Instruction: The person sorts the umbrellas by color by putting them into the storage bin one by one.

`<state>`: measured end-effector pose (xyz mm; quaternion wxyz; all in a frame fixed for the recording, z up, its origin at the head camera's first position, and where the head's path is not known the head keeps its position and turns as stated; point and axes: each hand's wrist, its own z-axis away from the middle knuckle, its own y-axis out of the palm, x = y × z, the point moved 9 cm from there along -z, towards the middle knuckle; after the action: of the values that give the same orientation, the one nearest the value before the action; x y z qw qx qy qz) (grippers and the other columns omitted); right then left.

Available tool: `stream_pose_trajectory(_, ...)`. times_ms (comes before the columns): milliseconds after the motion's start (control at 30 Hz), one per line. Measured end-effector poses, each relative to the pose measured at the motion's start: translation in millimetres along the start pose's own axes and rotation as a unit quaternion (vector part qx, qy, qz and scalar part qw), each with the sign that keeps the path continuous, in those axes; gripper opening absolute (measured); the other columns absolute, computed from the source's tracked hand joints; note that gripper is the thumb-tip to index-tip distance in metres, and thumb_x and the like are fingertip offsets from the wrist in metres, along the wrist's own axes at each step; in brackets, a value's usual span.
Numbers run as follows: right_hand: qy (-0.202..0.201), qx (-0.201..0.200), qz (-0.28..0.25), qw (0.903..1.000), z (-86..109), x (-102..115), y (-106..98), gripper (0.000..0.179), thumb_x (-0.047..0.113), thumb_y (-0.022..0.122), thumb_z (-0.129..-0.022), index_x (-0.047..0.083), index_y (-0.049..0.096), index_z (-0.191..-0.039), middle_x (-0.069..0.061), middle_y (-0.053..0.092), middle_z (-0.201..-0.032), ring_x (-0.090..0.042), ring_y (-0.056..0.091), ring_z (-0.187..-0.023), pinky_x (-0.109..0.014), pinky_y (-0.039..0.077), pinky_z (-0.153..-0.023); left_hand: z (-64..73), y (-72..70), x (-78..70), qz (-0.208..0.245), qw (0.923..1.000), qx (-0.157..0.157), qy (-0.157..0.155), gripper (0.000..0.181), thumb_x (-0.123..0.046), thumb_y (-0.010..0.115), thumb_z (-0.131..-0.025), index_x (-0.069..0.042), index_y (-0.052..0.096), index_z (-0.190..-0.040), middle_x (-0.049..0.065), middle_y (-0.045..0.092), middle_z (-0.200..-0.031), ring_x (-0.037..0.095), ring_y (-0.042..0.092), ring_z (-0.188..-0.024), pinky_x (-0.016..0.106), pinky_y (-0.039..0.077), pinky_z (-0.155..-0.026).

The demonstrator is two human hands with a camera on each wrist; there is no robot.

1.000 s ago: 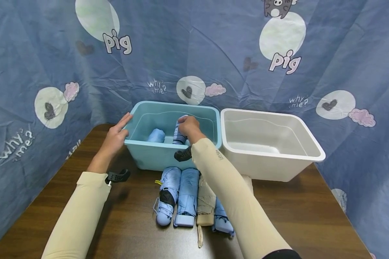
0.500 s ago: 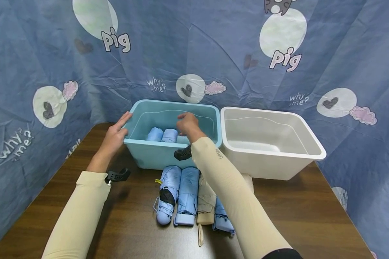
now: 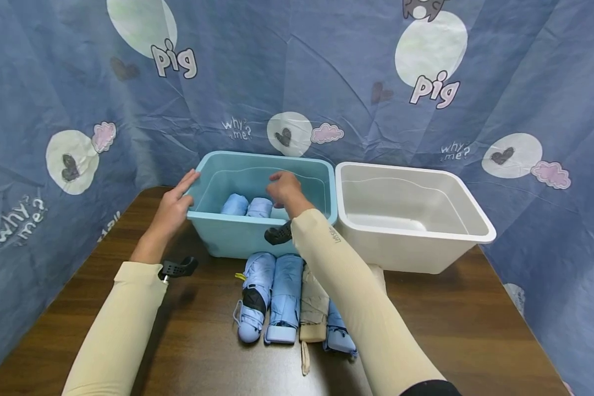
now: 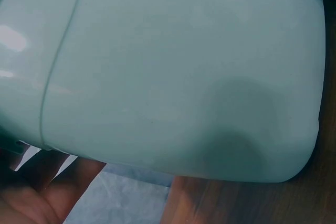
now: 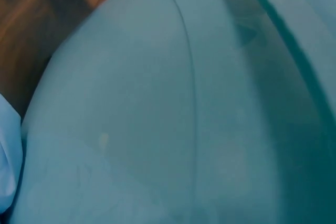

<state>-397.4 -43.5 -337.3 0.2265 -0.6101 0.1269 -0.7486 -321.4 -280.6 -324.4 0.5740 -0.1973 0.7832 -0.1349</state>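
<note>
My left hand (image 3: 170, 212) rests at the left rim of the teal bin (image 3: 242, 236), its fingers extended along the edge; in the left wrist view, its fingers (image 4: 79, 179) touch the bin's side. My right hand (image 3: 285, 190) hangs over the inside of the bin with nothing visible in it. Below and left of it, two blue folded umbrellas show their ends, the left one (image 3: 235, 204) close beside the right one (image 3: 259, 208). The right wrist view shows mostly the bin's teal wall (image 5: 131, 93); the hand itself is out of that picture.
A white bin (image 3: 386, 247) stands against the teal bin's right side. In front lies a row of folded umbrellas: two blue ones (image 3: 257, 275) (image 3: 286, 286), a beige one (image 3: 314, 302) and another blue one (image 3: 339, 333), partly hidden by my right sleeve (image 3: 356, 291). A patterned curtain hangs behind.
My right hand let go of a striped blue umbrella, which now lies beside the other one in the teal bin. The left hand has stayed at the rim.
</note>
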Motion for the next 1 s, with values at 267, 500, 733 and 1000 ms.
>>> stream_pose_trajectory(267, -0.015, -0.001, -0.01, 0.9998, 4.2, -4, -10, 0.038, 0.016, 0.062, -0.092, 0.017, 0.06, -0.129, -0.008, 0.057, -0.124, -0.023, 0.062, -0.086, -0.033, 0.054, -0.077, -5.8, 7.2, 6.3, -0.006, 1.0, -0.004, 0.006, 0.061, 0.004, 0.035, -0.089, -0.004, 0.034, -0.149, 0.01, 0.023, -0.158, 0.031, 0.015, -0.145, 0.052, 0.017, -0.11)
stream_pose_trajectory(500, -0.074, -0.008, -0.045, 0.9962, 19.3, -2, -23, 0.032, 0.017, 0.063, -0.092, 0.018, 0.063, -0.124, -0.007, 0.059, -0.122, -0.024, 0.063, -0.101, -0.031, 0.053, -0.078, -1.4, 10.5, 2.6, -0.008, 0.9998, -0.012, 0.01, 0.06, 0.0, 0.035, -0.09, -0.008, 0.037, -0.149, 0.007, 0.026, -0.157, 0.027, 0.018, -0.145, 0.05, 0.019, -0.11)
stream_pose_trajectory(733, -0.144, -0.008, -0.056, 0.988, 40.7, 2, -33, 0.033, 0.017, 0.062, -0.093, 0.016, 0.062, -0.126, -0.009, 0.056, -0.125, -0.023, 0.064, -0.096, -0.029, 0.053, -0.077, -0.5, 1.8, 0.5, -0.02, 0.9996, -0.016, 0.013, 0.059, -0.001, 0.034, -0.091, -0.008, 0.036, -0.149, 0.01, 0.025, -0.157, 0.028, 0.017, -0.145, 0.052, 0.019, -0.111)
stream_pose_trajectory(1000, -0.196, -0.005, -0.071, 0.9781, 59.3, 0, -46, 0.035, 0.015, 0.062, -0.092, 0.011, 0.061, -0.127, -0.009, 0.058, -0.121, -0.022, 0.064, -0.101, -0.028, 0.053, -0.077, -0.8, -1.5, 5.1, -0.017, 0.9995, -0.027, 0.008, 0.059, -0.002, 0.035, -0.09, -0.009, 0.038, -0.148, 0.008, 0.027, -0.156, 0.025, 0.019, -0.145, 0.047, 0.018, -0.112)
